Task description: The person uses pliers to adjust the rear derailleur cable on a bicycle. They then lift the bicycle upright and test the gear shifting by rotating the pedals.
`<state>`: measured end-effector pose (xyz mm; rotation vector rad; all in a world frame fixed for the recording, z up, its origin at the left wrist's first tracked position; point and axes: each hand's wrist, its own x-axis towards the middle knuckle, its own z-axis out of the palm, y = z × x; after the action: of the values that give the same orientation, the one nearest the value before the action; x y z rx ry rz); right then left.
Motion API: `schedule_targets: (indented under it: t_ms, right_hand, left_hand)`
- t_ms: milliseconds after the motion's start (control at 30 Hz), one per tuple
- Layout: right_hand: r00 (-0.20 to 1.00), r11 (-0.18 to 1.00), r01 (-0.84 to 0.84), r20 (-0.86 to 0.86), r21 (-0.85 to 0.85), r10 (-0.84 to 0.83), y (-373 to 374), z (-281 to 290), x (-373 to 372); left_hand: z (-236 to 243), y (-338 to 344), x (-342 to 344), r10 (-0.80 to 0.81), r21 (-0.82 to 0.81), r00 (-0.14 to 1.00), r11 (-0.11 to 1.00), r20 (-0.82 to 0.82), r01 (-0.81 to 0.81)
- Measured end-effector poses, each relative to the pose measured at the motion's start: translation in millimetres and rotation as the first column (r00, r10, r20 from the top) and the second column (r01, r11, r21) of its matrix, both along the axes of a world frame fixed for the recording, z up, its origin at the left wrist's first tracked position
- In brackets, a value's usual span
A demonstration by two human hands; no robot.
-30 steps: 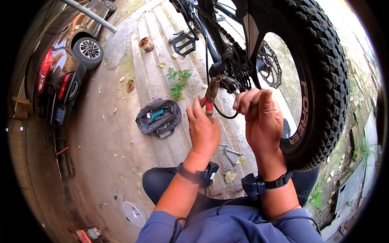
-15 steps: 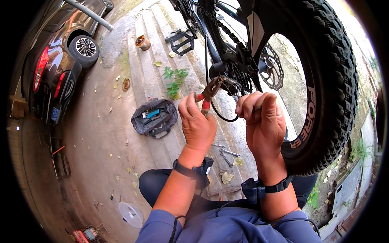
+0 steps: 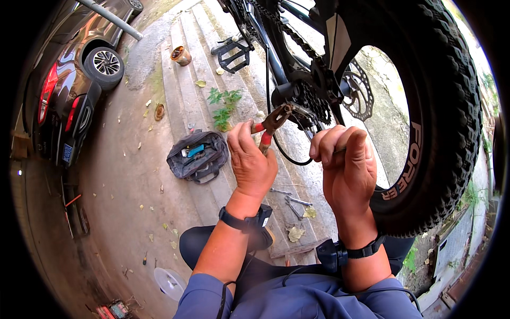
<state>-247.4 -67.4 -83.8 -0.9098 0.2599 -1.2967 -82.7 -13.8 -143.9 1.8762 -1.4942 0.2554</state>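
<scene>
My left hand (image 3: 249, 162) is closed round the red-and-dark handles of a pair of pliers (image 3: 272, 123). The pliers' jaws are up against the metal part of the rear derailleur (image 3: 300, 112), beside the sprockets (image 3: 313, 98) of a bicycle's rear wheel. Close by on the right, my right hand (image 3: 348, 165) is closed just below the derailleur, with thumb and fingers pinched together. A thin dark edge shows between them; what it belongs to is hidden. A black cable (image 3: 291, 157) loops down between my two hands.
The fat knobbly tyre (image 3: 451, 106) rises at my right. On the concrete steps lie an open dark tool bag (image 3: 186, 167), several wrenches (image 3: 298, 201), and a brown pot (image 3: 181, 56). A pedal (image 3: 232, 56) juts out ahead. A parked car (image 3: 66, 106) stands far left.
The whole scene has shifted slightly in the view. Both hands keep their grips, with the pliers still at the derailleur.
</scene>
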Motion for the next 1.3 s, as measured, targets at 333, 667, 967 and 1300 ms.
schedule_targets:
  t_ms: [333,667,967,1300]
  right_hand:
    - [0.999,0.999,0.029,-0.019,-0.017,-0.029,0,0,1]
    - [1.000,0.999,0.021,-0.021,-0.047,-0.022,-1,0,0]
    - [1.000,0.999,0.022,-0.008,-0.036,-0.022,-1,-3,0]
    - [0.998,0.999,0.044,-0.046,-0.031,-0.046,2,-4,-1]
  left_hand:
    - [4,-20,44,-0.128,-0.051,0.977,0.989,0.168,0.138]
    - [36,-65,102,-0.385,-0.022,0.835,0.904,0.393,0.427]
    - [-3,-10,38,-0.111,-0.062,0.994,0.992,0.003,0.111]
    - [3,8,-10,0.068,0.037,0.986,0.997,-0.151,-0.063]
